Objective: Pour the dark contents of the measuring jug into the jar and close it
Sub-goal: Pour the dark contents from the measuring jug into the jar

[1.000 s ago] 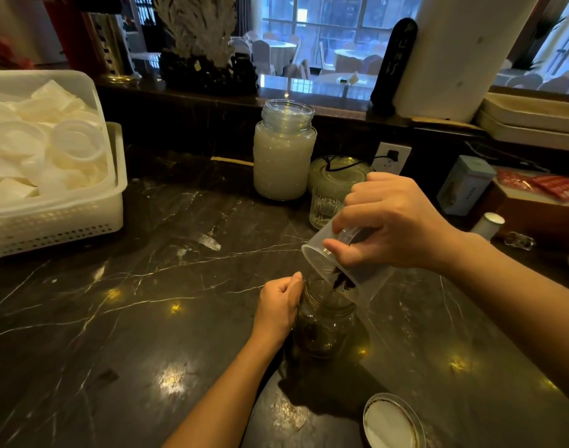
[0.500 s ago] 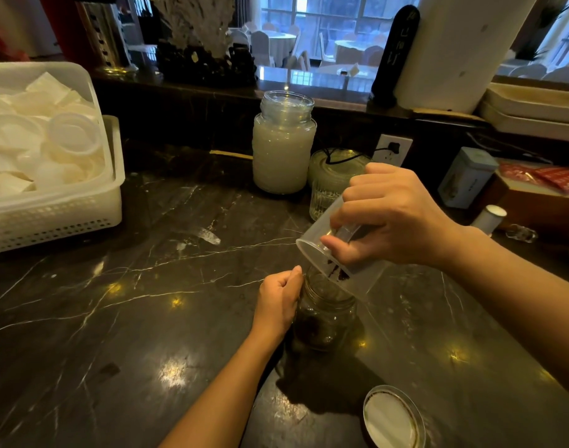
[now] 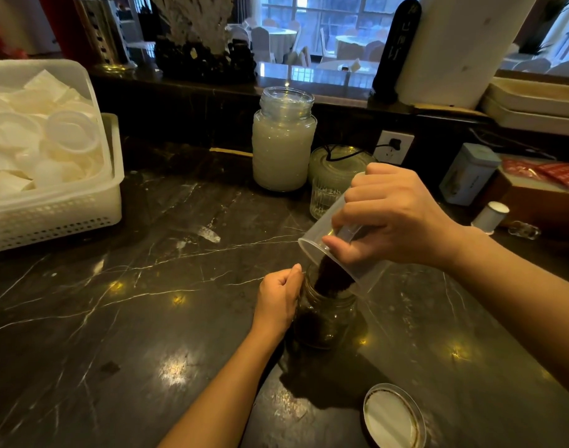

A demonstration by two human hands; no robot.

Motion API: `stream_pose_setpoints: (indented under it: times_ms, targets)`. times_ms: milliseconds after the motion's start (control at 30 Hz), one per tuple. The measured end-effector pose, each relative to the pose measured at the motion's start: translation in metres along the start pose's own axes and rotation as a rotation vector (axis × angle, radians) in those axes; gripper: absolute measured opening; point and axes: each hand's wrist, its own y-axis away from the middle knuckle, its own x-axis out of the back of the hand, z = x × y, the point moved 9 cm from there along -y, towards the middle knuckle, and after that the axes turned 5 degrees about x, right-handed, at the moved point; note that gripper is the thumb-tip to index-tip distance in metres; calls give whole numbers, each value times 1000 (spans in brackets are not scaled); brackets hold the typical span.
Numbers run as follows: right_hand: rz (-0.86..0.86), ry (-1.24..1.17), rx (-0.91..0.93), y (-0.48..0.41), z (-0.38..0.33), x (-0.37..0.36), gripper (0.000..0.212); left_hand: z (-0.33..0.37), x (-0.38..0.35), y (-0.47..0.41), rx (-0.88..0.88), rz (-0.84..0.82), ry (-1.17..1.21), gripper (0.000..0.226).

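A small glass jar stands upright on the dark marble counter, partly filled with dark material. My left hand grips its left side. My right hand holds a clear plastic measuring jug tilted steeply, mouth down and to the left, right over the jar's opening. A dark mass slides out of the jug's lip into the jar. The jar's metal lid lies upside down on the counter, near the front right.
A tall jar of white contents and a ribbed glass with lid stand behind. A white basket of plastic lids sits at left. A small tin, a white cap and a wall socket are at right.
The jug has tipped more steeply and the dark contents have slid from its bottom to the lip, now falling into the jar. Both hands keep their grips.
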Motion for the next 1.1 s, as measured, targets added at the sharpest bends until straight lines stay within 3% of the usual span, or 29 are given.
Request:
stream_pose_setpoints:
  times_ms: [300, 567, 1100]
  targets:
    - [73, 4, -6, 6, 4, 9, 34, 0, 0, 1, -12, 1, 11, 46]
    - [-1, -6, 54, 0, -5, 3, 35, -1, 0, 0, 10, 17, 9, 46]
    - [36, 26, 82, 3, -10, 2, 35, -1, -2, 2, 15, -11, 5, 43]
